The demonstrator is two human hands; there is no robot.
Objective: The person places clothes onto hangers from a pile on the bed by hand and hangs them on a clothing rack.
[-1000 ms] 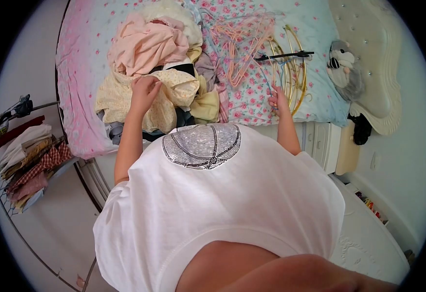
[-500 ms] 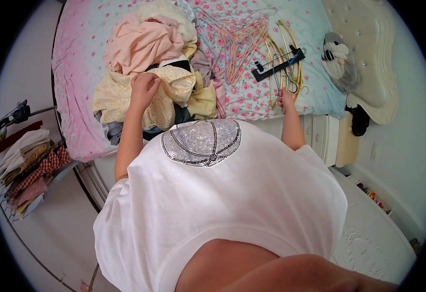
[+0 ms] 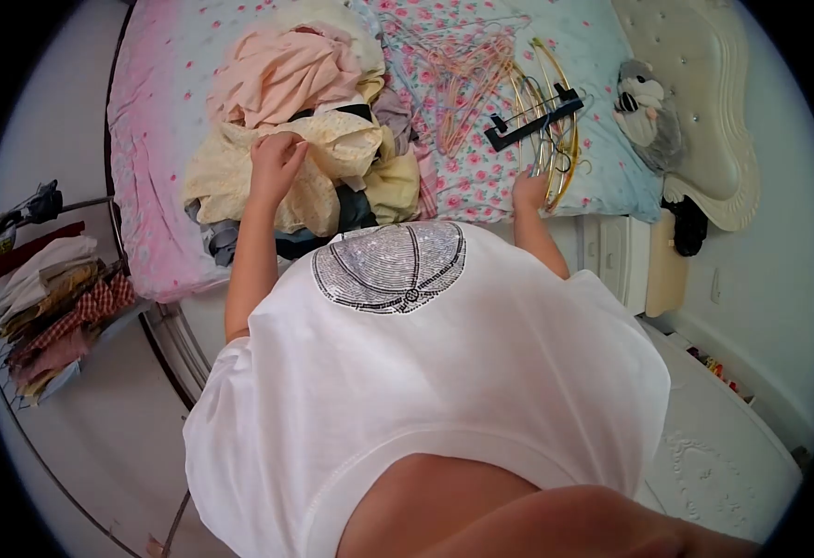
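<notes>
Left hand (image 3: 277,158): fingers curled, on the pale yellow garment (image 3: 221,172) at the near part of the clothes pile (image 3: 394,191); pinch on fabric cannot be confirmed. Right hand (image 3: 529,191): at the gold hangers (image 3: 575,153), right of the pile; grip unclear. Black clip hanger (image 3: 539,124): across them.

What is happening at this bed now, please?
A person is at a bed with heaped clothes and hangers. The left hand is at a pale yellow garment in the heap. The right hand is by the gold hangers, below a black clip hanger; its grip is unclear.
</notes>
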